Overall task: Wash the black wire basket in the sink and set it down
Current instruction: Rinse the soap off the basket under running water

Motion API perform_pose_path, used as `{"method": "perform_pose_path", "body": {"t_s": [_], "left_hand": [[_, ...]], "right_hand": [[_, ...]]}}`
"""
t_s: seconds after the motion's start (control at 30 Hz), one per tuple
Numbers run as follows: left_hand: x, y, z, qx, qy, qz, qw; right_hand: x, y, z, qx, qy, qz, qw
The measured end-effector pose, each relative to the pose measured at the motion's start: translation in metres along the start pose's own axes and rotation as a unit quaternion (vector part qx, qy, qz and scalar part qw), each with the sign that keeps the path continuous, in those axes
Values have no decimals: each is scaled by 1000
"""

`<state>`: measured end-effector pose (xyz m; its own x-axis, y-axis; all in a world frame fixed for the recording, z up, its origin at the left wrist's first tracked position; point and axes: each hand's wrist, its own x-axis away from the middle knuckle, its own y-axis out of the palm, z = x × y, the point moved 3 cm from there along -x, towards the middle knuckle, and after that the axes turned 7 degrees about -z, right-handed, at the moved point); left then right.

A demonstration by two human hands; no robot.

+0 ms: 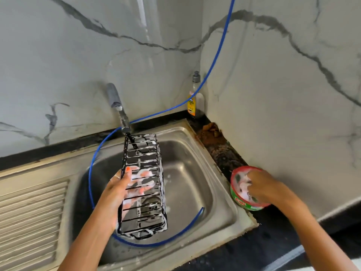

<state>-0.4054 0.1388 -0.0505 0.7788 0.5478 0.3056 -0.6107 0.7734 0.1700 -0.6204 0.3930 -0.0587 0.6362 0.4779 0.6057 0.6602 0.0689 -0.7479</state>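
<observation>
My left hand (125, 189) fingers wrap the sudsy black wire basket (143, 184) over the sink (220, 192); right hand (261, 184) fingers curl into the soap tub (248, 189) at the counter's right edge. Best reload suds, scrub every wire.

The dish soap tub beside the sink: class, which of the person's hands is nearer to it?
Right. The right hand reaches into the dish soap tub; the left hand holds the black wire basket over the sink, apart from it.

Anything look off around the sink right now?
Yes: rusty brown grime cakes the counter corner right of the sink, and a blue hose hangs down the wall and loops through the basin under the soapy black wire basket.
</observation>
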Motion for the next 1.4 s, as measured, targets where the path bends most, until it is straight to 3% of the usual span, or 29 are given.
{"method": "perform_pose_path", "body": {"t_s": [0.13,0.27,0.4,0.5,0.7,0.83,1.03,1.4], "left_hand": [[-3,-3,8,7,-1,25,1000],[-7,-13,14,14,-4,58,998],[-12,-22,16,32,-11,93,995],[-15,-29,12,49,-27,112,992],[-25,-43,7,61,-51,127,989],[-31,-51,1,62,-72,125,988],[-36,-58,-6,62,-95,143,983],[-29,-52,2,76,-93,155,981]], "right_hand": [[-5,-23,-46,-39,-81,89,992],[-22,-28,-124,-50,-246,67,966],[-57,-32,-209,-32,-331,77,940],[-90,-38,-269,-32,-334,97,937],[-155,-21,-339,-22,-300,41,953],[-174,5,-354,-51,-311,67,947],[-192,22,-359,132,-373,145,907],[-205,18,-372,223,-379,78,895]]}}
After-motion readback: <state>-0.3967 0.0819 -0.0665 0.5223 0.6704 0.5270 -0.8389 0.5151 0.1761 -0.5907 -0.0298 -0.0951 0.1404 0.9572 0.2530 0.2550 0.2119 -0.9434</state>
